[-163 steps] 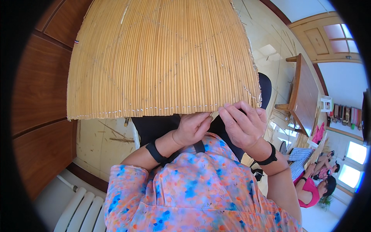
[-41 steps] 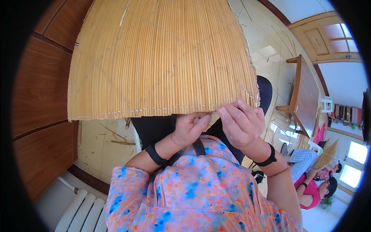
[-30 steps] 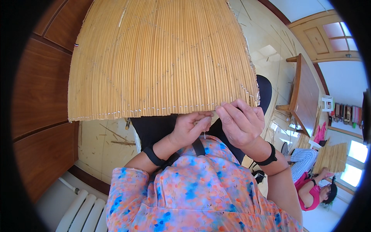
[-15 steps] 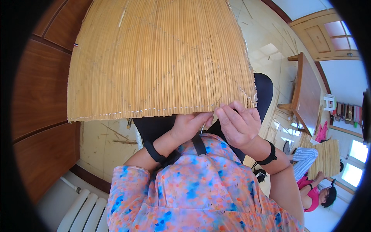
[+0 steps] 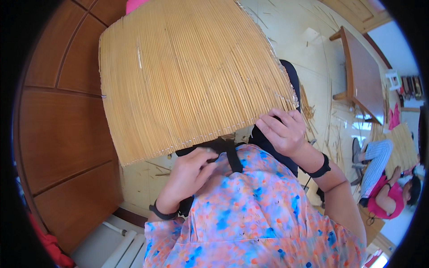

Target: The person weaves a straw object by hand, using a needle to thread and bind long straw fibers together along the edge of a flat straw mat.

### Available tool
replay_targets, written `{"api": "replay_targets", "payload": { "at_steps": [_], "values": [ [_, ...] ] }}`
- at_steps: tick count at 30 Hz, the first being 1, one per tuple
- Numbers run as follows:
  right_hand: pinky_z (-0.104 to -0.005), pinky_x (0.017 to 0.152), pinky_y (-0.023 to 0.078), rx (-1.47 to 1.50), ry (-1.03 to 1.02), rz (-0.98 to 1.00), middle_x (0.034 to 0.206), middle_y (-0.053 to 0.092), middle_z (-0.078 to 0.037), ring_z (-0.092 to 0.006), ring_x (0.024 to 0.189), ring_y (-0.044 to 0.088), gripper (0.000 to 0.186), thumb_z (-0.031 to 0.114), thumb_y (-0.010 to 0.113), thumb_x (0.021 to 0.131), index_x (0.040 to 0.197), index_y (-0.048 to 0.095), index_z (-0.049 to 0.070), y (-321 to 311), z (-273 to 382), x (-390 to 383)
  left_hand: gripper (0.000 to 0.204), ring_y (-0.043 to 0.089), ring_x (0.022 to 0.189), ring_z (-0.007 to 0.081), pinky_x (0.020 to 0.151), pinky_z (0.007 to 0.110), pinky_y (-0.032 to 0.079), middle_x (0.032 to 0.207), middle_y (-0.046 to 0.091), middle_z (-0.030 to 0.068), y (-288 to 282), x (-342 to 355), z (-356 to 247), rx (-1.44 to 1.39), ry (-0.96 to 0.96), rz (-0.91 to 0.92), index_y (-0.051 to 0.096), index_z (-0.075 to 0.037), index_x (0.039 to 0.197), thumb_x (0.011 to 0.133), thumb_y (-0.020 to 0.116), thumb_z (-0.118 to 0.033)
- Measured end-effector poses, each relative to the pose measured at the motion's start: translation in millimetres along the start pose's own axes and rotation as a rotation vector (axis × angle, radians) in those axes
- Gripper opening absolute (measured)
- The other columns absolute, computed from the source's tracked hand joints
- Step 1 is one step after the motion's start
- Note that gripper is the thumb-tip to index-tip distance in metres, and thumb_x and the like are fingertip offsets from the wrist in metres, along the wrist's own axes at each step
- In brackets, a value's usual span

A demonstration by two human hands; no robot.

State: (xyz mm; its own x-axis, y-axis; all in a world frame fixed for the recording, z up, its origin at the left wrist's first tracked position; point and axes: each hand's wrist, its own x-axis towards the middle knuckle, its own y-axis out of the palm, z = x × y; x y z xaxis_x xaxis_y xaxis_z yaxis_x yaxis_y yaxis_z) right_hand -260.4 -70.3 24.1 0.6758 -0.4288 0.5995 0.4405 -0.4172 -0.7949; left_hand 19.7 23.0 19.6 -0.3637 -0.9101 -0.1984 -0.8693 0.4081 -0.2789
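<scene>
Reed mat [image 5: 187,80] bars straight-ahead reach. Right hand [image 5: 283,131] blocks near edge by right corner. Gap between left hand [image 5: 190,174] and near edge. Cabinet [image 5: 67,138] flanks left edge.

We look steeply down from head height, just on the near side of the stalk mat [image 5: 192,80], close enough that it spans much of our single fisheye view.

The slatted mat [image 5: 187,80] and pink object [image 5: 133,5] are cut off above.
</scene>
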Motion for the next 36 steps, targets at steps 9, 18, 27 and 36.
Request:
{"api": "replay_targets", "payload": {
  "at_steps": [9,18,27,36],
  "values": [
    [-0.0310,0.057,0.043,0.271,0.330,-0.161,0.078,0.065,-0.003,-0.0185,0.064,0.060,0.025,0.004,0.074,0.064,0.088,0.070,0.007,-12,16,-39,0.011,0.060,0.070,0.0223,0.062,0.031,0.048,0.082,0.059,0.0097,12,94,-49,0.346,0.301,-0.131,0.064,0.000,0.094,0.083,0.065,-0.003],
    [-0.0224,0.055,0.049,1.454,1.396,0.361,0.076,0.064,-0.003,-0.0062,0.062,0.058,0.031,0.026,0.064,0.092,0.099,0.068,-0.003,0,36,-32,0.010,0.056,0.080,0.0308,0.069,0.040,0.047,0.082,0.056,0.0117,32,120,-46,0.474,0.367,-0.108,0.063,-0.003,0.085,0.079,0.068,-0.009],
    [-0.0214,0.050,0.041,1.535,1.548,0.264,0.066,0.060,-0.003,-0.0066,0.056,0.051,0.037,0.035,0.061,0.093,0.083,0.067,0.000,23,35,-23,0.006,0.056,0.078,0.0308,0.068,0.041,0.047,0.079,0.057,0.0106,38,129,-50,0.523,0.440,-0.143,0.062,-0.003,0.079,0.078,0.067,-0.007],
    [-0.0236,0.046,0.038,1.523,1.574,0.151,0.058,0.057,-0.003,-0.0073,0.050,0.049,0.032,0.027,0.059,0.091,0.074,0.064,0.000,14,37,-12,0.004,0.055,0.068,0.0226,0.060,0.031,0.044,0.073,0.053,0.0092,43,122,-48,0.261,0.410,-0.267,0.065,-0.001,0.086,0.082,0.066,0.000]
  ]
}}
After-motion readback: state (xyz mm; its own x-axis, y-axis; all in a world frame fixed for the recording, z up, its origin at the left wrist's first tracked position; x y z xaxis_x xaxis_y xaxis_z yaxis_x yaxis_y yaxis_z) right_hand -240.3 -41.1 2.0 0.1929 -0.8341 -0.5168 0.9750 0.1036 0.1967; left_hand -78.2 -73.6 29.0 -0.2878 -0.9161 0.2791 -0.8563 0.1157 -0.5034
